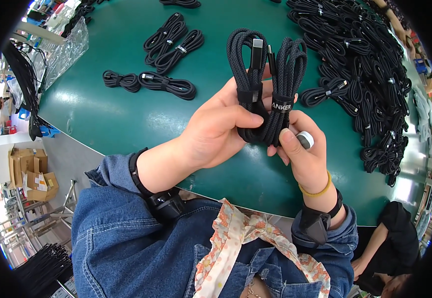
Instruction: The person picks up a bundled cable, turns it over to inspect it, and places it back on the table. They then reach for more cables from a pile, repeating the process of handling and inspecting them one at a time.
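Two coiled black braided charging cables are held up over the green table, side by side. My left hand (221,121) is closed round the left cable (240,57), its thumb pressed across the lower coil; a silver-tipped plug points up from that bundle. The right cable (291,67) is cinched by a black strap with pale lettering, and another plug stands between the two bundles. My right hand (302,144) pinches this cable near its lower end with thumb and fingers. A white-and-dark band sits on a finger of that hand. Some fingers are hidden behind the cables.
A large heap of coiled black cables (360,74) covers the right of the green table (126,119). Several bundled cables (168,85) lie at the left. Clear plastic (69,52) and hanging black cords (25,84) are far left. Another person's arm (372,251) shows at lower right.
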{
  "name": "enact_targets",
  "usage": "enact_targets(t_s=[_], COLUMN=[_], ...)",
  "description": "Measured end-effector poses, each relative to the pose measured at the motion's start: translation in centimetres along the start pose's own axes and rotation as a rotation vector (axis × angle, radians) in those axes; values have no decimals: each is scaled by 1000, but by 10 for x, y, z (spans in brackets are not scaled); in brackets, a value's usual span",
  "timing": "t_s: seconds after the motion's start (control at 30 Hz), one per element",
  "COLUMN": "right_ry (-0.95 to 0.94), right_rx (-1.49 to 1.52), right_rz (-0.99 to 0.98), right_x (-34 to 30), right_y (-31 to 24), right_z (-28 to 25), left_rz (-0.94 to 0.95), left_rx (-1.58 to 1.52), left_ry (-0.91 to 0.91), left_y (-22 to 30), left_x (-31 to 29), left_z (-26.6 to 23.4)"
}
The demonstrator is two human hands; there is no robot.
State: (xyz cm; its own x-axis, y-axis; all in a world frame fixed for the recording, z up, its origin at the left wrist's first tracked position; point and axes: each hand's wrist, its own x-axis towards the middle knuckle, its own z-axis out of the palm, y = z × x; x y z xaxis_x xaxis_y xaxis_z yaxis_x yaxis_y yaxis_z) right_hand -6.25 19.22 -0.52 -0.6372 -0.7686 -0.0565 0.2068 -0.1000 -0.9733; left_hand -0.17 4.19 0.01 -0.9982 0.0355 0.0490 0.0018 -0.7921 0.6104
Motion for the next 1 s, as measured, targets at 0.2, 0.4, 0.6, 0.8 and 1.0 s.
enact_targets(t_s=[0.2,0.4,0.6,0.8,1.0], right_ry=[69,86,30,53,83], right_rx=[-295,-323,-198,-358,-497], right_rz=[-116,-194,-376,-358,-406], right_x=[-3,-2,1,-2,-3], right_y=[5,8,16,12,10], right_z=[-5,-7,-7,-3,-2], left_rz=[63,-24,-70,-95,-103], left_rx=[70,-41,-180,-257,-247], left_ry=[44,-2,-51,-40,-43], left_y=[-8,-5,-4,-3,-3], left_x=[3,3,5,4,4], left_z=[-1,-3,-8,-9,-12])
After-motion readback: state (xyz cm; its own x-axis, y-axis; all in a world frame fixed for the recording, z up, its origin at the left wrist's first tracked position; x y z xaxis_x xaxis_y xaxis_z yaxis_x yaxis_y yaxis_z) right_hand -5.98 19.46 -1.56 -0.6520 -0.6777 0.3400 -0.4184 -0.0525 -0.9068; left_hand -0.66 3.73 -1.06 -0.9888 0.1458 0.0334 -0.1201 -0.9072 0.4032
